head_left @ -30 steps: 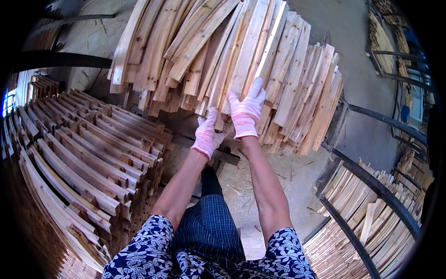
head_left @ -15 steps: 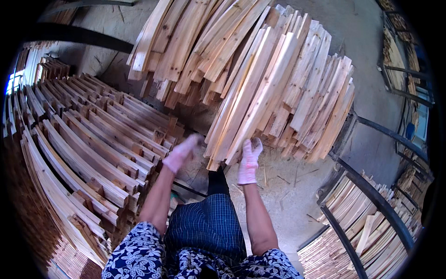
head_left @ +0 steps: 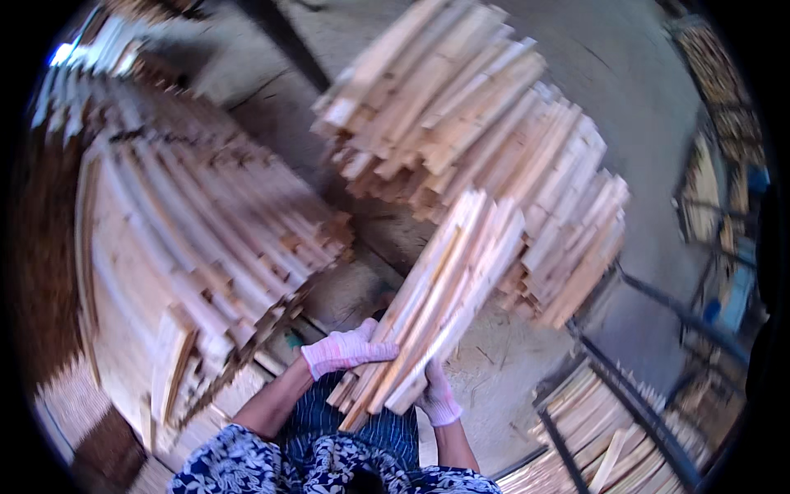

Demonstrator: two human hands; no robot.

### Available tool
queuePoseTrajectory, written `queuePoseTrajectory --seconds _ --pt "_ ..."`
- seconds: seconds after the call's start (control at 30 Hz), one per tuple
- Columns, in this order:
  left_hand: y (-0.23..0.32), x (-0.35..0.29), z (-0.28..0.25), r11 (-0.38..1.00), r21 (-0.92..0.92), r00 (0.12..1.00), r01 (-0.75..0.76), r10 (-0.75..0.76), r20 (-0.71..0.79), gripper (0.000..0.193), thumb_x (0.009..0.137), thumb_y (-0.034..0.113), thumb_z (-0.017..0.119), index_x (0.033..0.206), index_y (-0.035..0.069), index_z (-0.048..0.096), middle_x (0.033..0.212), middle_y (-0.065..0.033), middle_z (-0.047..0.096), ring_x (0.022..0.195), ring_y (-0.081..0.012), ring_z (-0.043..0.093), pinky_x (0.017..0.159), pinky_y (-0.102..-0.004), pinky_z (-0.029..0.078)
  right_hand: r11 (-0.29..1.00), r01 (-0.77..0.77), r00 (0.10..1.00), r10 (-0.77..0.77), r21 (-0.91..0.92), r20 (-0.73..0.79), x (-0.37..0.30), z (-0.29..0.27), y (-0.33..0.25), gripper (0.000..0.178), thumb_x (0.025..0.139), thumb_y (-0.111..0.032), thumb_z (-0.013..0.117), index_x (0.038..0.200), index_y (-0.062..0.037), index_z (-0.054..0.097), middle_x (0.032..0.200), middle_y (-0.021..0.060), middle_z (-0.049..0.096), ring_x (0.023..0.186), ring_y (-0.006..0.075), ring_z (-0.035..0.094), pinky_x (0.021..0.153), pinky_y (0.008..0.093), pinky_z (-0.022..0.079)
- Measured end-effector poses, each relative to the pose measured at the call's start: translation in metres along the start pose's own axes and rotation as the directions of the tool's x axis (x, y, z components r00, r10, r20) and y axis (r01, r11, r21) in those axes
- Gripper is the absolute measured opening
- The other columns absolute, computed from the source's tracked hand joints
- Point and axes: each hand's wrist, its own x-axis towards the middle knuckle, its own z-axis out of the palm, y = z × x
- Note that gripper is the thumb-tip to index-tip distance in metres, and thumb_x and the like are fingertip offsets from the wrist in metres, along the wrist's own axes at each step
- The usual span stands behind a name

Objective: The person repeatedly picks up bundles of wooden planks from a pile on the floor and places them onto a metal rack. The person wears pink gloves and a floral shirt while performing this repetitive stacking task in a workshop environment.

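Observation:
A bundle of long wooden strips [head_left: 440, 288] lies slanted between my two hands, its near ends over my lap. My left hand [head_left: 350, 347], in a pinkish-white knit glove, wraps the bundle's left side with the thumb over the top. On the right side my right hand [head_left: 438, 397], gloved alike, grips the strips from beside and below; its fingers are partly hidden by the wood. Just beyond the bundle's far end stands a large pile of similar strips [head_left: 568, 173], with uneven ends facing me.
At left, a large stack of wooden strips [head_left: 197, 239] reaches close to my left arm. Dark metal bars [head_left: 642, 403] frame another stack of strips [head_left: 605, 436] at lower right. A dark bar [head_left: 284, 41] runs behind the piles. Wood scraps litter the concrete floor [head_left: 494, 362].
Both hands have closed on a bundle of strips and drawn it off the pile toward my body. The view has turned, so the left stack appears shifted and blurred.

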Motion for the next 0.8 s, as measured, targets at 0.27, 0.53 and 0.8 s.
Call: queuePoseTrajectory --seconds 0.27,0.53,0.8 --pt "0.0 0.01 0.031 0.998 -0.001 0.996 -0.063 0.063 -0.064 0.124 0.075 0.067 0.078 0.157 -0.003 0.017 0.144 -0.0328 0.049 0.134 -0.0392 0.052 0.111 -0.0393 0.042 0.983 0.175 0.984 -0.177 -0.064 -0.036 0.026 0.016 -0.041 0.087 0.095 -0.059 0.059 0.153 0.0009 0.033 0.142 0.0232 0.051 0.126 0.0348 0.057 0.11 0.0453 0.047" --pt "-0.011 -0.105 0.049 0.91 -0.004 0.878 -0.414 0.399 -0.264 0.124 0.075 0.054 0.083 0.16 -0.001 0.01 0.151 -0.0295 0.043 0.139 -0.0378 0.047 0.115 -0.0393 0.038 0.842 0.414 0.903 -0.429 -0.346 0.036 -0.08 0.088 -0.039 0.085 0.097 -0.061 0.054 0.152 0.0002 0.034 0.141 0.0219 0.051 0.125 0.0328 0.055 0.108 0.0428 0.046" --pt "-0.059 -0.299 -0.002 0.564 0.009 0.387 -0.826 0.578 -0.719 0.12 0.08 0.045 0.084 0.16 -0.001 0.006 0.155 -0.0254 0.035 0.147 -0.0323 0.032 0.123 -0.0388 0.024 0.709 0.618 0.719 -0.334 -0.341 0.609 -0.116 0.271 -0.017 0.074 0.095 -0.046 0.056 0.15 0.0026 0.041 0.139 0.0185 0.055 0.126 0.0311 0.056 0.112 0.0435 0.042"
